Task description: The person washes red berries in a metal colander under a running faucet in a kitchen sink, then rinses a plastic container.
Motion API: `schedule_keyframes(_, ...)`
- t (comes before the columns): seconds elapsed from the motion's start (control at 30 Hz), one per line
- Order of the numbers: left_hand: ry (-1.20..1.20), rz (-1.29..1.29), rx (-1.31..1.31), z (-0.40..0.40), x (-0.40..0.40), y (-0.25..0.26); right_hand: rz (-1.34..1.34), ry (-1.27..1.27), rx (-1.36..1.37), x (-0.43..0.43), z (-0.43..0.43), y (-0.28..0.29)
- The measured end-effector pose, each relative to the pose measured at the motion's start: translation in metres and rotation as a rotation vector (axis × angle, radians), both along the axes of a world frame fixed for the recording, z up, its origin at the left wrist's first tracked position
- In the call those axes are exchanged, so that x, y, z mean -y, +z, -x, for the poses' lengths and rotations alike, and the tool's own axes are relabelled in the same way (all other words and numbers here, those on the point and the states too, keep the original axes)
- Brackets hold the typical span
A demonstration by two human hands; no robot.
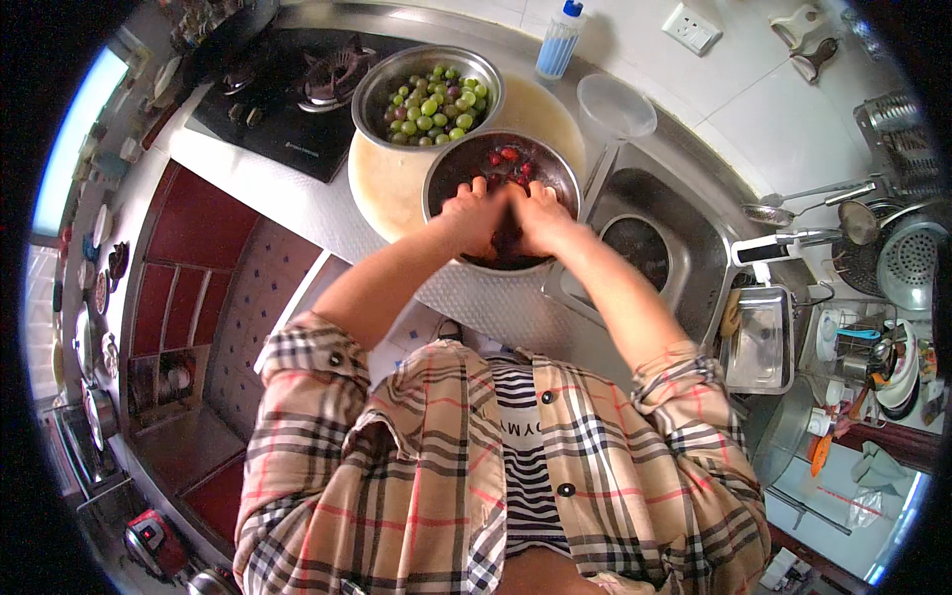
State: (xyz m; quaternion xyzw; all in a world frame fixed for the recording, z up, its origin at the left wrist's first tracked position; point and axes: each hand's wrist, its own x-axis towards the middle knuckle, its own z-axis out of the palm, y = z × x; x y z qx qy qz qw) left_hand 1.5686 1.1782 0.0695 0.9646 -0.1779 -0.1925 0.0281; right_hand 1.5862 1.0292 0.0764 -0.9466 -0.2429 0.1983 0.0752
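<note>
Both my hands reach into a metal bowl [569, 167] that stands near the front of the counter. Small red fruits [509, 154] show in dark liquid at its far side. My left hand [471, 216] is over the bowl's left half and my right hand [540, 212] over its right half, close together. The fingertips are partly hidden and blurred, so whether they grip anything is unclear. Just behind and to the left sits a second metal bowl [364, 111], filled with green and purplish grapes [431, 108].
A round board [379, 186] lies under the bowls. A gas hob [297, 97] is at the left. On the right are a steel sink [699, 201] with a dark round vessel [636, 249], a clear plastic bowl [617, 108] and a bottle of blue liquid [559, 44]. Utensils [863, 223] hang farther right.
</note>
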Motion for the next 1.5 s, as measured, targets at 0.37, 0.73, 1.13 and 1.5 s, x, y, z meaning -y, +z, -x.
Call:
schedule_keyframes(0.37,0.153,0.21,-0.01,-0.021,-0.006,0.034,-0.035,-0.01,0.018,0.002,-0.021,0.027)
schedule_keyframes(0.73,-0.015,0.496,0.002,-0.043,-0.032,-0.009,-0.328,-0.021,-0.086,0.024,-0.03,0.0)
schedule_keyframes(1.13,0.206,0.642,-0.057,-0.035,-0.034,-0.019,-0.379,-0.18,-0.16,0.011,-0.032,0.003)
schedule_keyframes(1.5,0.194,0.386,-0.181,-0.051,-0.03,-0.026,-0.321,-0.155,-0.128,0.001,-0.027,-0.01)
